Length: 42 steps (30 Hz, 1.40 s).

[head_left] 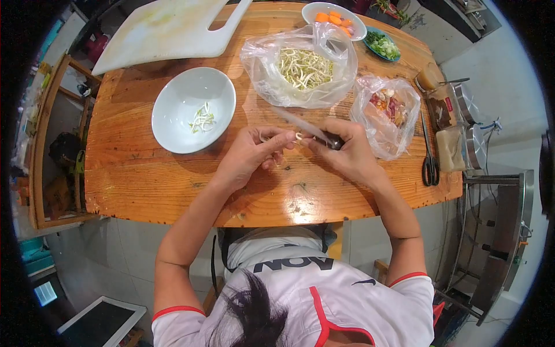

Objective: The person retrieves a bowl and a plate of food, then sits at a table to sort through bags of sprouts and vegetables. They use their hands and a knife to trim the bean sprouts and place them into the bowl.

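My right hand (pixel 346 151) is closed round the dark handle of a knife (pixel 300 123), whose blade points up and to the left. My left hand (pixel 253 151) pinches a small bean sprout (pixel 298 137) between thumb and finger, and the fingertips of both hands nearly meet at it. To the left stands a white bowl (pixel 173 110) with a few sprouts (pixel 202 118) in it. Beyond my hands, an open plastic bag (pixel 261 69) holds a heap of bean sprouts (pixel 305 68).
A white cutting board (pixel 156 34) lies at the back left of the wooden table (pixel 133 185). Right of my hands are a bag of red and pale pieces (pixel 388 110), black scissors (pixel 429 162) and jars. Behind stand a bowl of carrots (pixel 334 19) and a plate of chopped greens (pixel 381 45).
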{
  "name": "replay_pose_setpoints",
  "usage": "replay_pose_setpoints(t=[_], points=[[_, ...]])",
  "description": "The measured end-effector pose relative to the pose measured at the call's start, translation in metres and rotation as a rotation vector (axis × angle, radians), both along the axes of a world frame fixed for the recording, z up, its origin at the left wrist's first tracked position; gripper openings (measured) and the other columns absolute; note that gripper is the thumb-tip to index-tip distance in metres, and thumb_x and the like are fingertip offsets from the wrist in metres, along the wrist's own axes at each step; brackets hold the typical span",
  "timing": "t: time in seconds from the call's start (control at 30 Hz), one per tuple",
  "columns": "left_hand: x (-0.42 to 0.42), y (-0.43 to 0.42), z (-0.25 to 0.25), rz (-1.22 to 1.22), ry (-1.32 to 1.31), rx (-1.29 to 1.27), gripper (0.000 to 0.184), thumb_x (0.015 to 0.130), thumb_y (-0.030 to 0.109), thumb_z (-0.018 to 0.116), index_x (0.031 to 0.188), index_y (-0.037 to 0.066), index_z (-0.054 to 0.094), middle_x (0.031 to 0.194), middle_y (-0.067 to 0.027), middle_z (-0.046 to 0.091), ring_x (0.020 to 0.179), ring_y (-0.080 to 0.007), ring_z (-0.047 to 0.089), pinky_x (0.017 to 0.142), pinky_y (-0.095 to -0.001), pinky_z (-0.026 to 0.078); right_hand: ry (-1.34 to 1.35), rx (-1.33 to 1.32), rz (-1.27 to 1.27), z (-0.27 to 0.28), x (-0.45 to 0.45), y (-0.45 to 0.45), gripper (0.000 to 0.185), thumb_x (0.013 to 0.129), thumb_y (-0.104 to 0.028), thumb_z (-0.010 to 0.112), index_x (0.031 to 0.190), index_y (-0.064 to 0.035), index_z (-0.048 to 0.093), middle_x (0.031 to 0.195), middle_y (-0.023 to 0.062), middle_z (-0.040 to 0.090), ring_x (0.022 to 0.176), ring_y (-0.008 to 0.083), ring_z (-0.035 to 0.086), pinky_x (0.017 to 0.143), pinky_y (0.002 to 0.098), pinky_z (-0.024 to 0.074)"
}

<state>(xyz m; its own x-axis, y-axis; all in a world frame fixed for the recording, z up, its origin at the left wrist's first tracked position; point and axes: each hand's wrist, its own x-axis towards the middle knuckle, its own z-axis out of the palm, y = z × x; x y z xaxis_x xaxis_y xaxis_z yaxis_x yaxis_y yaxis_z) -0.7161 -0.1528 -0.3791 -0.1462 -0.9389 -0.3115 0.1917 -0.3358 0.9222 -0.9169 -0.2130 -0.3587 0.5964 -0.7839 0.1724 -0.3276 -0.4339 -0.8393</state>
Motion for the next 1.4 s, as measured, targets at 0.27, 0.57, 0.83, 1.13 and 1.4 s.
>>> replay_pose_setpoints(t=[0.27, 0.57, 0.83, 1.13, 1.4], points=[[0.001, -0.001, -0.005, 0.015, 0.093, 0.025, 0.021, 0.088, 0.02, 0.067, 0.093, -0.001, 0.066, 0.068, 0.0001, 0.059, 0.049, -0.0025, 0.043, 0.045, -0.0163, 0.034, -0.048, -0.25, 0.151, -0.005, -0.002, -0.003, 0.027, 0.07, 0.001, 0.072, 0.096, -0.0011, 0.066, 0.075, 0.0058, 0.061, 0.063, 0.0121, 0.055, 0.056, 0.028, 0.0429], [0.003, -0.004, -0.001, 0.229, 0.199, -0.015, 0.016, 0.089, 0.018, 0.065, 0.094, 0.003, 0.065, 0.081, -0.0008, 0.062, 0.052, -0.0005, 0.04, 0.045, -0.0146, 0.03, -0.332, 0.754, 0.099, 0.019, -0.007, -0.005, 0.048, 0.099, -0.036, 0.043, 0.139, -0.0081, 0.04, 0.074, 0.0003, 0.055, 0.05, 0.0021, 0.039, 0.045, 0.0161, 0.0302], [-0.001, -0.001, -0.002, 0.282, 0.114, -0.073, 0.011, 0.088, 0.012, 0.066, 0.096, 0.005, 0.066, 0.084, 0.001, 0.064, 0.056, 0.0008, 0.041, 0.047, -0.0147, 0.03, -0.222, 0.785, 0.151, 0.01, 0.002, 0.005, 0.044, 0.101, -0.034, 0.042, 0.139, -0.0127, 0.042, 0.075, -0.0014, 0.055, 0.051, 0.0018, 0.038, 0.046, 0.0164, 0.0289], [-0.006, 0.0, -0.001, 0.262, 0.083, -0.126, 0.013, 0.088, 0.014, 0.067, 0.096, 0.004, 0.066, 0.083, 0.0013, 0.064, 0.06, 0.0018, 0.045, 0.049, -0.0143, 0.031, -0.21, 0.752, 0.152, 0.008, 0.004, 0.005, 0.041, 0.1, -0.031, 0.046, 0.136, -0.0135, 0.045, 0.074, -0.0029, 0.054, 0.054, 0.0013, 0.04, 0.047, 0.017, 0.03], [-0.006, 0.0, -0.008, 0.198, -0.1, -0.266, 0.01, 0.087, 0.01, 0.064, 0.093, 0.003, 0.065, 0.08, 0.0026, 0.063, 0.066, 0.0015, 0.049, 0.053, -0.0146, 0.035, -0.222, 0.721, 0.162, 0.006, 0.005, 0.008, 0.035, 0.099, -0.029, 0.049, 0.128, -0.0103, 0.05, 0.07, -0.0033, 0.054, 0.053, 0.0015, 0.04, 0.047, 0.0181, 0.0308]])
